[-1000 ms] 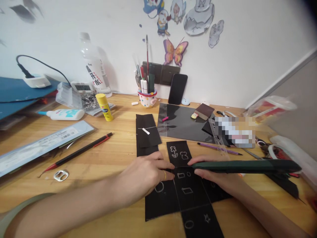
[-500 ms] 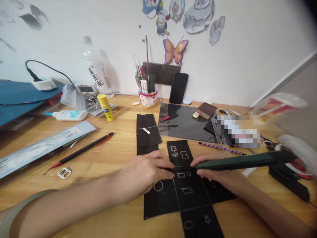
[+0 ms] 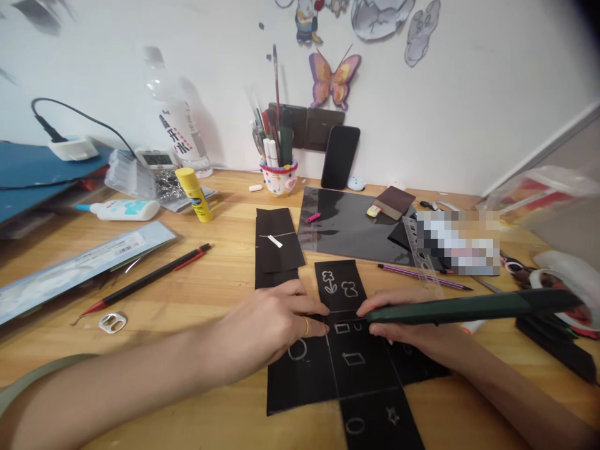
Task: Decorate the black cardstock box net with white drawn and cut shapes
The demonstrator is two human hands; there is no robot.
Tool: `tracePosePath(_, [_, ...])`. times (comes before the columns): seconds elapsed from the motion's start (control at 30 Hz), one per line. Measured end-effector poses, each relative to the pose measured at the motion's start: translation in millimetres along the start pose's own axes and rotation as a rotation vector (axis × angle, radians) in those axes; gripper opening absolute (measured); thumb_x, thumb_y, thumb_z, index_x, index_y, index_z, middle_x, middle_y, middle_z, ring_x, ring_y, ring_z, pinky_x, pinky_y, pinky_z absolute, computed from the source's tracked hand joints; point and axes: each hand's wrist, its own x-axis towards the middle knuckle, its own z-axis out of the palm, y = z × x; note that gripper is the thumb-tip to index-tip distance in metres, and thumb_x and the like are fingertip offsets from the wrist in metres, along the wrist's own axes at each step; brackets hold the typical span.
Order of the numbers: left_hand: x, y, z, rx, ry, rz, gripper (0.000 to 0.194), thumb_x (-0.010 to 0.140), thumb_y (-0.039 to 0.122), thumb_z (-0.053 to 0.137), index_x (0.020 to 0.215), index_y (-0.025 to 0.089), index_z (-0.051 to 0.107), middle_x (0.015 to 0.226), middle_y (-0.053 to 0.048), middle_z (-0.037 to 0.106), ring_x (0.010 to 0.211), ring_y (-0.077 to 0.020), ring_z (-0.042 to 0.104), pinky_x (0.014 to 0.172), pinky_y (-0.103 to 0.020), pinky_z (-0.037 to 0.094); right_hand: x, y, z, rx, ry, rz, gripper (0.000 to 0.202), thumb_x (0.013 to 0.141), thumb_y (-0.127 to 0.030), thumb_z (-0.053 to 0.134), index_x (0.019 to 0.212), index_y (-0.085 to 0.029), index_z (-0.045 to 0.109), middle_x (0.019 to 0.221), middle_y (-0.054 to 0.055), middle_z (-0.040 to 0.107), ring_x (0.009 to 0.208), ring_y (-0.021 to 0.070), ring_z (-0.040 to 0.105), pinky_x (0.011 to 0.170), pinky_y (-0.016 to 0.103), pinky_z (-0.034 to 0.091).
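Observation:
A cross-shaped sheet of black paper [image 3: 370, 375] lies on the wooden desk, with white outlines of flowers, rectangles, ovals and a star and white lines between its panels. My left hand [image 3: 276, 319], a ring on one finger, presses its outstretched fingertips on the paper left of the small rectangle. My right hand [image 3: 398, 315] grips a long dark green utility knife [image 3: 450, 307], slanting up to the right. The knife's front end is low over the small circle and partly covers it; its blade is hard to make out against the black.
Folded black paper [image 3: 279, 250] with a white strip lies beyond my left hand. Glue stick [image 3: 194, 195], pencil [image 3: 145, 281] and pull tab [image 3: 112, 322] are left. A pen cup [image 3: 279, 178] and phone [image 3: 340, 157] stand behind. Tape [image 3: 539, 281] and scissors [image 3: 513, 265] crowd the right.
The camera view has tilted slightly down. My right hand and the knife have shifted a little left over the paper, now hiding part of the small circle. My left hand stays pressed in place.

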Motion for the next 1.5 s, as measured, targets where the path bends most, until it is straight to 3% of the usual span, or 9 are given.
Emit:
tracePosePath(0.67, [-1.3,-1.1,1.1,0.019,-0.004,0.009,0.036,0.087,0.009,0.036,0.112,0.022,0.059,0.121,0.000,0.057,0.092,-0.0186,0.048,0.076,-0.029,0.046,1.9,7.7,-4.6,-0.045,-0.067,-0.056,0.010,0.076,-0.031,0.065,0.085,-0.032,0.068,0.076,-0.007,0.067,0.064,0.0094,0.057,0.055,0.016,0.042])
tracePosePath(0.93, [-1.0,-0.7,0.5,0.019,-0.013,0.000,0.036,0.086,0.007,0.037,0.112,0.021,0.059,0.121,-0.001,0.056,0.094,-0.0192,0.048,0.076,-0.029,0.046,-0.3,6.4,-5.6,-0.077,-0.076,-0.025,0.012,0.077,-0.035,0.063,0.087,-0.029,0.068,0.084,-0.003,0.068,0.074,0.0139,0.060,0.061,0.021,0.045])
tracePosePath(1.5, [-1.7,-1.3,1.8,0.014,-0.036,-0.001,0.034,0.088,0.010,0.037,0.113,0.023,0.057,0.125,0.001,0.053,0.096,-0.0189,0.046,0.078,-0.031,0.045,-2.2,5.3,-7.6,-0.033,-0.054,0.014,0.013,0.076,-0.033,0.064,0.085,-0.025,0.068,0.069,-0.004,0.061,0.053,0.0090,0.046,0.046,0.019,0.034])
